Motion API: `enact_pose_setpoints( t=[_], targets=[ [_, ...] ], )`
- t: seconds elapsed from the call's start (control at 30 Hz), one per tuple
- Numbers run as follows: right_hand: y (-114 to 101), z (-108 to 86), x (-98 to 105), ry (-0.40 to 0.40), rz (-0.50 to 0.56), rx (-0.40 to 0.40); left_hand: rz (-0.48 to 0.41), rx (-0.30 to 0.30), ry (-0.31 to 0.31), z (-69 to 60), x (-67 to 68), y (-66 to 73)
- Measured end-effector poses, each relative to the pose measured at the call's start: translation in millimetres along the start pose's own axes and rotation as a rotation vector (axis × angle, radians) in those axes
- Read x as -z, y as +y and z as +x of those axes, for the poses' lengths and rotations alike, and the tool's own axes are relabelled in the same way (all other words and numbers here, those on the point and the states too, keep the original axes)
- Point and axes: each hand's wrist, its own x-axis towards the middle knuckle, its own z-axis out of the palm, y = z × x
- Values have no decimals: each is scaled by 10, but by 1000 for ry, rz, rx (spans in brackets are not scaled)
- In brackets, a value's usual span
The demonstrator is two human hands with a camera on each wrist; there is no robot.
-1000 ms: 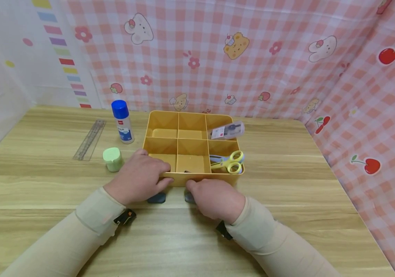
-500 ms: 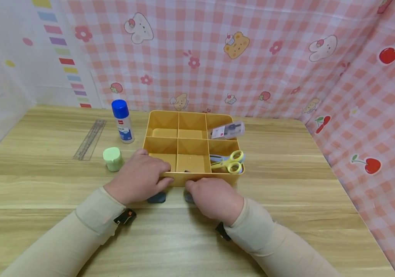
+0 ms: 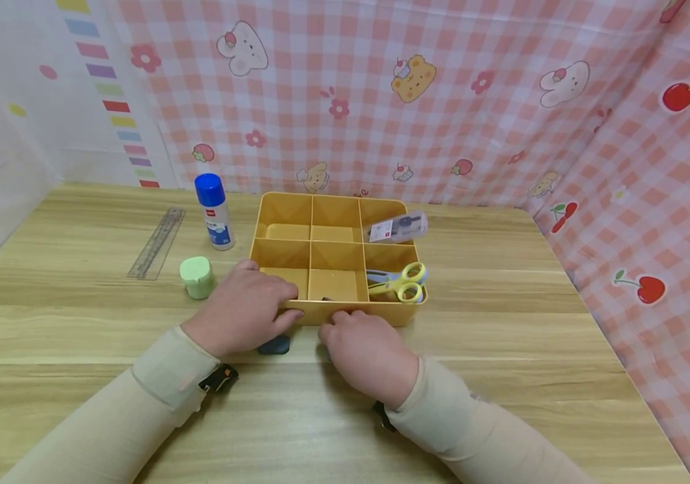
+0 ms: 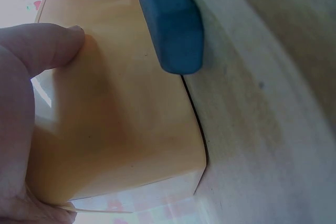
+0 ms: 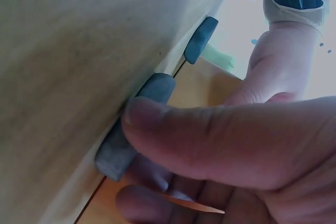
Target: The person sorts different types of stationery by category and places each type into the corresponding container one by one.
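Right wrist view recorded a gray block (image 5: 115,154) at left centre, long axis running lower left to upper right, leading end not determinable. Your right hand (image 3: 371,353) pinched it between thumb and fingers; your left hand (image 3: 238,309) gripped the yellow tray (image 3: 314,316), head-view centre. Progress judged partial: scissors (image 3: 402,282) and clear case (image 3: 398,227) sat in compartments; dark block (image 3: 274,345), green box (image 3: 197,278), glue bottle (image 3: 218,218) and ruler (image 3: 156,243) lay outside, leftward.

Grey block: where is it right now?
The grey block shows left of centre in the right wrist view, below and left of the dark blue block, pinched by the right hand beside the yellow box.
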Motion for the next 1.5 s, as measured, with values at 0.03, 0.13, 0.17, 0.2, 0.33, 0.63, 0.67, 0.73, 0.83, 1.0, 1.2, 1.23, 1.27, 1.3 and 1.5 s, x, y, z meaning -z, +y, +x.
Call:
enact_pose_setpoints(
  t=[0.03,0.13,0.17,0.2,0.33,0.63,0.67,0.73,0.83,1.0,1.2,1.23,1.27,1.3,1.5],
  targets=[
    [1,0,-4,3,0,3,0,0,1,0,-1,0],
    [9,1,-13,6,6,11,2,-2,4,0,-2,-1],
    [14,1,-16,6,10,15,4,-3,5,1,-3,-1],
    [19,0,-16,5,16,18,5,-3,5,1,-2,-1],
    [37,2,-19,-6,32,29,3,-2,2,1,0,-1],
    [61,6,-25,-18,63,33,-1,-1,1,1,-1,0],
    [62,6,-24,-19,62,36,-1,-1,0,1,-1,0],
    [64,6,-23,-22,57,42,-2,0,-2,0,-1,-2],
    [65,13,-26,-27,56,50,-2,2,-5,-1,-2,-4],
    [65,31,-31,-52,68,59,-3,1,-6,-1,-1,-4],
    [63,38,-33,-46,106,71,-5,1,-7,0,1,-5],
    [63,39,-32,-45,115,72,-4,2,-7,0,2,-5],
    [63,39,-32,-42,121,74,-3,2,-8,0,3,-5],
    [62,41,-28,-40,123,76,-3,2,-8,0,2,-5],
    [61,41,-22,-43,115,80,-2,-1,-7,-2,2,-7]
  ],
)
